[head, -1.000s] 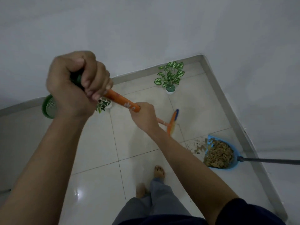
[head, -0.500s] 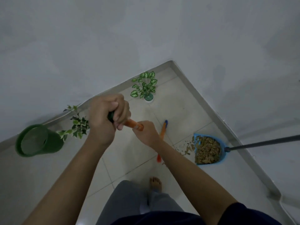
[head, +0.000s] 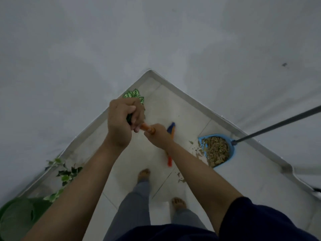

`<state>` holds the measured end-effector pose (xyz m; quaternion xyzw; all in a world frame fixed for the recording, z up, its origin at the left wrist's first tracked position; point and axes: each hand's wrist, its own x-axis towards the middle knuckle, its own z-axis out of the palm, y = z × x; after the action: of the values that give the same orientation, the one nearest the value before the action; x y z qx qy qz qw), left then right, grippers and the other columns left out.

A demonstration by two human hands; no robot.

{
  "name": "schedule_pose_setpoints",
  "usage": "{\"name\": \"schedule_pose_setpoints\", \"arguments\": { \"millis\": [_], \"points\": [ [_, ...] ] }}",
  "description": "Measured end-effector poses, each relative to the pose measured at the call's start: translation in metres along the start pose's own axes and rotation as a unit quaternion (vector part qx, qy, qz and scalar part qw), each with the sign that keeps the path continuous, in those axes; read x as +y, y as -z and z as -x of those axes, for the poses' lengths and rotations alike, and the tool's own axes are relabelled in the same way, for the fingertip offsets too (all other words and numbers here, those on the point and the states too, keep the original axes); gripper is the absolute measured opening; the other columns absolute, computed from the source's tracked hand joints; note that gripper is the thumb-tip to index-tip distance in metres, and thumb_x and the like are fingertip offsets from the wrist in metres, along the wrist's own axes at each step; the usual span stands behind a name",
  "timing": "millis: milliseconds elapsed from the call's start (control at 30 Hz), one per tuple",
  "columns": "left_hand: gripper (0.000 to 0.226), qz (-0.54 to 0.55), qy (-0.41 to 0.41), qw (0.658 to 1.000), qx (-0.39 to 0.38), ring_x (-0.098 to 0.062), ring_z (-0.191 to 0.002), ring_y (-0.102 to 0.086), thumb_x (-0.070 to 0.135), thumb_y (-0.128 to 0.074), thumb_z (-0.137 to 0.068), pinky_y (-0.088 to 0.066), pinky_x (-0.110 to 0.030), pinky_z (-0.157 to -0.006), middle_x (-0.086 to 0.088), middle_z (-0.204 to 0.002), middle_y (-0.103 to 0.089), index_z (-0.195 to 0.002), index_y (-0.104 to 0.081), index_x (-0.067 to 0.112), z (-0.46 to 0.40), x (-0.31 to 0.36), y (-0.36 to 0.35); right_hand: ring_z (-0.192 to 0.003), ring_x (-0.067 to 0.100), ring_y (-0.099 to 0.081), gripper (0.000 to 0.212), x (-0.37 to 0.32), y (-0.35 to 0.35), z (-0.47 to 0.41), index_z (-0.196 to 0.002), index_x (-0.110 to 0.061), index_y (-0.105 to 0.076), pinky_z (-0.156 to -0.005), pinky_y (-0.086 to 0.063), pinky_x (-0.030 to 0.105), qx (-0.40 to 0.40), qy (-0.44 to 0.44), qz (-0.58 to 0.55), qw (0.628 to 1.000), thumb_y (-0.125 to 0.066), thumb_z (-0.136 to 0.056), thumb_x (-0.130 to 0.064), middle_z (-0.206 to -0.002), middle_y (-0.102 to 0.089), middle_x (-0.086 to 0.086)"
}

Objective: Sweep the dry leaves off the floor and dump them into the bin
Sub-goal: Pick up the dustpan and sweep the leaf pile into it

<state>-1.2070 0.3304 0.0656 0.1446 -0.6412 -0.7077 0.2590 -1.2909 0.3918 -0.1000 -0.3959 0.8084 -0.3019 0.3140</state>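
Both hands clench the broom handle (head: 147,128), left hand (head: 121,122) above right hand (head: 159,136). Sweeping's nearly finished: the dustpan (head: 231,150) is heaped with dry leaves (head: 215,150), scraps (head: 180,178) lie just beside it. Next, I'd guess, brush those in; the green bin (head: 17,218) waits well apart

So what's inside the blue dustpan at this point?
The blue dustpan holds a heap of dry leaves covering nearly its whole tray; the tray bottom beneath them is hidden. A few loose leaf bits lie on the floor beside its mouth.
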Motion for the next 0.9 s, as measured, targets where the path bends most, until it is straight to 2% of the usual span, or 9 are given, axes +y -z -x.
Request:
{"name": "schedule_pose_setpoints", "arguments": {
  "millis": [167,267,333,400,467,567,700,833,900],
  "points": [
    [0.025,0.047,-0.027,0.994,-0.094,-0.018,-0.031,-0.023,0.023,-0.038,-0.068,-0.016,-0.033,-0.041,0.01,-0.036,-0.033,-0.043,-0.037,0.022,-0.049,0.032,0.022,-0.043,0.008,-0.031,0.056,-0.038,0.026,-0.026,-0.043,-0.029,-0.024,-0.047,-0.02,0.024,0.152,-0.031,-0.074,0.985,-0.057,-0.084,-0.009,-0.043,-0.032,-0.012],
    [0.026,0.036,-0.048,0.983,-0.173,-0.018,-0.031,-0.025,0.02,-0.038,-0.07,-0.017,-0.027,-0.041,0.01,-0.037,-0.034,-0.044,-0.038,0.021,-0.084,0.038,0.027,-0.047,0.015,-0.037,0.055,-0.049,0.042,-0.059,-0.043,-0.025,-0.025,-0.051,-0.024,0.028,0.214,-0.051,-0.088,0.971,-0.058,-0.084,-0.008,-0.044,-0.037,-0.003],
    [0.026,0.006,-0.038,0.976,-0.213,-0.019,-0.033,-0.028,0.019,-0.039,-0.07,-0.02,-0.024,-0.042,0.003,-0.037,-0.031,-0.044,-0.035,0.015,-0.103,0.027,0.029,-0.057,0.023,-0.045,0.048,-0.043,0.048,-0.082,-0.044,-0.02,-0.034,-0.057,-0.028,0.031,0.213,-0.08,-0.077,0.971,-0.057,-0.085,-0.011,-0.051,-0.046,0.007],
    [0.026,-0.037,-0.019,0.967,-0.252,-0.017,-0.035,-0.031,0.021,-0.039,-0.069,-0.025,-0.021,-0.044,-0.006,-0.037,-0.029,-0.045,-0.033,0.012,-0.115,0.01,0.027,-0.062,0.025,-0.042,0.049,-0.029,0.047,-0.097,-0.045,-0.02,-0.031,-0.06,-0.023,0.032,0.185,-0.115,-0.062,0.974,-0.054,-0.087,-0.011,-0.048,-0.038,-0.001],
    [0.024,-0.047,0.006,0.961,-0.274,-0.015,-0.034,-0.031,0.022,-0.04,-0.067,-0.027,-0.02,-0.043,-0.004,-0.037,-0.029,-0.044,-0.035,0.015,-0.12,-0.006,0.024,-0.062,0.019,-0.037,0.052,-0.018,0.041,-0.098,-0.046,-0.025,-0.024,-0.065,-0.024,0.03,0.16,-0.154,-0.058,0.973,-0.052,-0.088,-0.014,-0.05,-0.029,-0.007],
    [0.024,-0.009,0.047,0.958,-0.283,-0.015,-0.033,-0.029,0.024,-0.04,-0.065,-0.025,-0.02,-0.041,0.006,-0.035,-0.031,-0.042,-0.038,0.023,-0.121,-0.023,0.022,-0.068,0.019,-0.043,0.046,-0.011,0.03,-0.075,-0.048,-0.026,-0.032,-0.068,-0.031,0.031,0.171,-0.23,-0.103,0.953,-0.052,-0.088,-0.019,-0.055,-0.04,-0.004],
    [0.022,0.036,0.078,0.947,-0.31,-0.015,-0.032,-0.026,0.026,-0.041,-0.064,-0.018,-0.039,-0.043,0.008,-0.035,-0.032,-0.042,-0.038,0.023,-0.111,-0.032,0.015,-0.07,0.022,-0.05,0.031,-0.004,0.019,-0.031,-0.058,-0.01,-0.047,-0.063,-0.033,0.025,0.172,-0.29,-0.147,0.93,-0.05,-0.089,-0.015,-0.069,-0.054,0.009],
    [0.022,0.081,0.093,0.939,-0.322,-0.015,-0.031,-0.024,0.027,-0.041,-0.063,-0.016,-0.038,-0.045,0.01,-0.034,-0.032,-0.041,-0.039,0.025,-0.116,-0.012,0.007,-0.065,0.021,-0.049,0.04,-0.019,0.029,-0.017,-0.049,-0.018,-0.039,-0.061,-0.031,0.025,0.223,-0.296,-0.154,0.916,-0.052,-0.086,-0.013,-0.051,-0.044,0.0],
    [0.019,0.109,0.081,0.928,-0.346,-0.014,-0.03,-0.025,0.025,-0.044,-0.061,-0.019,-0.034,-0.043,0.011,-0.033,-0.033,-0.042,-0.04,0.025,-0.127,0.008,0.004,-0.063,0.022,-0.048,0.042,-0.034,0.043,-0.014,-0.047,-0.019,-0.038,-0.061,-0.032,0.026,0.263,-0.267,-0.145,0.916,-0.053,-0.086,-0.012,-0.055,-0.048,0.005]
  ]
}}
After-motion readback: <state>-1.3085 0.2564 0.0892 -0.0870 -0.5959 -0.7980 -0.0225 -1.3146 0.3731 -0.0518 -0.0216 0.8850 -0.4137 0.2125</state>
